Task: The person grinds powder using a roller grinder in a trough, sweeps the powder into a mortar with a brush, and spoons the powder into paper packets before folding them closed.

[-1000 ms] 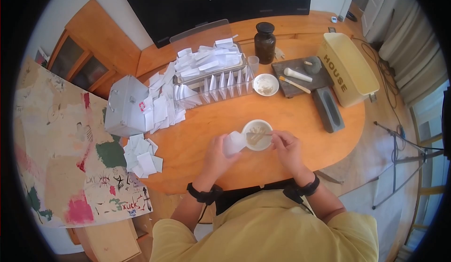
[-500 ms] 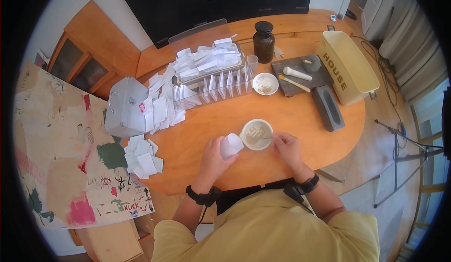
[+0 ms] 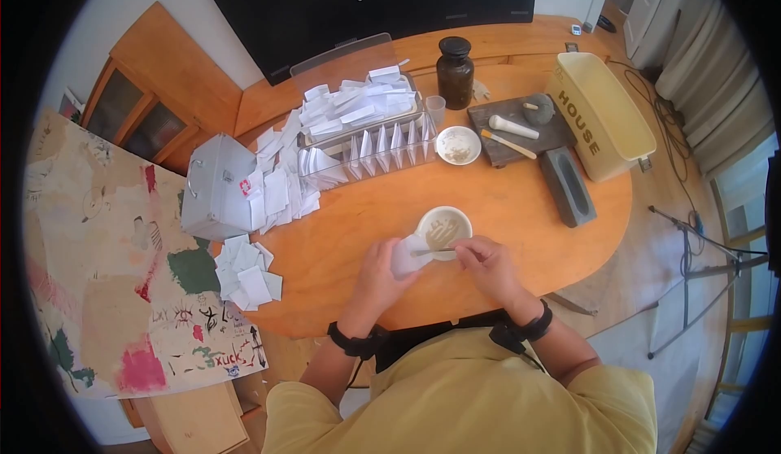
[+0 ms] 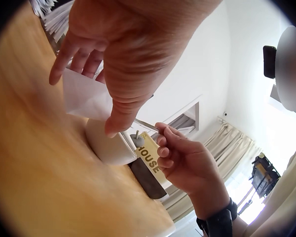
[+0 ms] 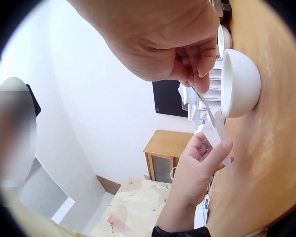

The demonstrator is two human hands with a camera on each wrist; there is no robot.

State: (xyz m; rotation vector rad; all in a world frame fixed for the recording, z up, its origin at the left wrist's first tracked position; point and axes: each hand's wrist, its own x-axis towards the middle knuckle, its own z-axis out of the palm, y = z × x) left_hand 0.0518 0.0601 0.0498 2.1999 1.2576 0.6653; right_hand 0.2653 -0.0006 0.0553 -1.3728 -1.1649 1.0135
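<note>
My left hand (image 3: 379,277) holds a white paper packet (image 3: 406,257) between thumb and fingers, beside the left rim of a white bowl (image 3: 463,224). Pale streaks of powder line the bowl's inside. My right hand (image 3: 493,268) pinches the handle of a thin metal spatula (image 3: 434,251), whose far end reaches the packet's mouth. The right wrist view shows the spatula (image 5: 205,104) entering the folded paper (image 5: 216,138); its tip is hidden there. In the left wrist view the packet (image 4: 87,95) stands above the bowl (image 4: 108,143).
Behind lie a small dish (image 3: 458,146), a dark board (image 3: 506,150) with pestle and brush, a grey trough (image 3: 568,187), a brown jar (image 3: 455,74) and a cream bin (image 3: 606,120). Paper packets fill a rack (image 3: 370,170); loose papers (image 3: 246,272) lie by a metal case (image 3: 218,185).
The spatula has moved left from inside the bowl to the paper packet, with my right hand shifting slightly left. My left hand still holds the packet, now closer to the spatula.
</note>
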